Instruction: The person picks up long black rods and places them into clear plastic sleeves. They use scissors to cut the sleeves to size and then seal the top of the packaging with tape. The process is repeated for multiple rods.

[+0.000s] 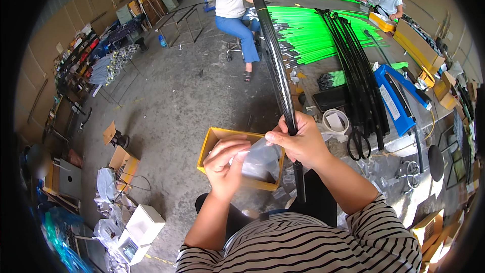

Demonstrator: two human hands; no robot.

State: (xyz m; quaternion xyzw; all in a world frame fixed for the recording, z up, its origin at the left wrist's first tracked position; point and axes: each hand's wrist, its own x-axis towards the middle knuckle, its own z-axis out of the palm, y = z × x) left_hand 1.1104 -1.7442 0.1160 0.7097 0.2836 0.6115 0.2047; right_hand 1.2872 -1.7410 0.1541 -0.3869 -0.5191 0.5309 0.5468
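A long, glossy black tube (pixel 277 60) with a woven carbon look slants up in front of me. My right hand (pixel 307 142) is closed around its lower part, and its thumb also presses on the edge of a clear plastic bag (pixel 258 159). The bag's other side is pinched by my left hand (pixel 224 166), its fingers curled toward me. Beneath my hands stands a yellow-edged cardboard box (pixel 203 147) with clear plastic inside. The tube's lower end hangs by my legs.
On the table to the right lie many green rods (pixel 310 33), several black rods (pixel 356 76), scissors (pixel 358 145), a tape roll (pixel 335 121) and a blue long-armed device (pixel 393 102). A person (pixel 233 0) sits ahead; two more work at the far right. Cartons (pixel 124 164) stand left.
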